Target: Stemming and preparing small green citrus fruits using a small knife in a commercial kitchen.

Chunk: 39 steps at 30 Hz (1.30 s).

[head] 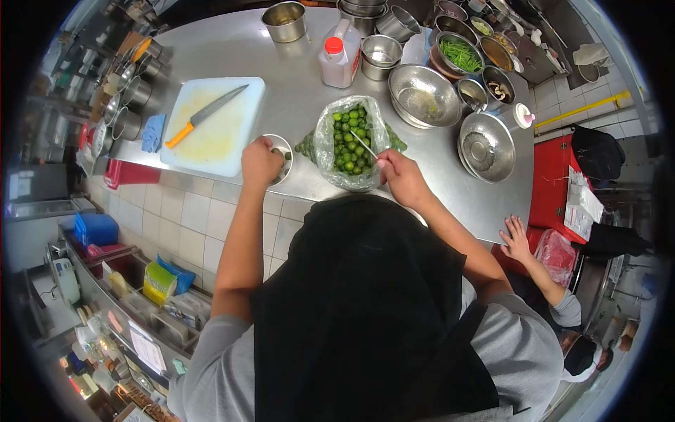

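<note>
My right hand (402,175) grips a thin, pale metal tool (364,144), perhaps a small knife. Its far end lies over the green limes (348,145) in an open clear plastic bag (322,158). The bag stands near the front edge of the steel table, and a green mesh (305,149) shows at its sides. To the left, my left hand (262,162) reaches over the rim of a white bowl (285,143). Small green citrus fruits (287,155) lie in that bowl. My fingertips are partly hidden, so whether they hold a fruit is unclear.
On the steel table (295,68), a knife (205,117) with an orange handle lies on a white cutting board (221,142). A red-capped jug (337,68) stands behind the bag. Metal bowls (424,97) crowd the right side. A co-worker's hand (516,238) touches the table's right corner.
</note>
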Motion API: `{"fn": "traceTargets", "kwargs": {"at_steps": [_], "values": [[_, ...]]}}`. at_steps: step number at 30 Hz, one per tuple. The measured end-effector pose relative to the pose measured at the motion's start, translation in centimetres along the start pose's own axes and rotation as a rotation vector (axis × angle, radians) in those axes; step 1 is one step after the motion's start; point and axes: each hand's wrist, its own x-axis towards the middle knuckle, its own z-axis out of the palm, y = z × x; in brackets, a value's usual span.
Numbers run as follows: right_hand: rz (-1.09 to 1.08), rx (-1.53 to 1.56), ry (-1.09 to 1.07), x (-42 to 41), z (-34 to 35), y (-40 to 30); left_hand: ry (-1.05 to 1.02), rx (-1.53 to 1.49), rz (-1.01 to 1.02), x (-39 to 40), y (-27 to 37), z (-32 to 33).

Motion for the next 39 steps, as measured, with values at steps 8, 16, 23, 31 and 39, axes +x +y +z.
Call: {"fn": "traceTargets", "kwargs": {"at_steps": [8,16,23,31,39], "values": [[0.011,0.014,0.115,0.2,-1.3,0.2,-0.124,0.151,0.705,-0.9,10.6,4.8],[0.021,0.171,0.227,0.3,-2.1,2.3,-0.165,-0.198,0.615,0.2,10.9,5.8],[-0.078,0.229,0.155,3.5,0.6,-0.5,-0.420,-0.872,0.254,-3.6,12.6,2.9],[-0.100,0.121,0.114,3.8,1.4,-2.1,-0.264,-0.894,0.366,-5.6,10.8,2.5],[-0.177,-0.060,0.103,3.8,1.5,-4.0,-0.189,-0.908,0.411,-6.4,10.2,2.5]]}}
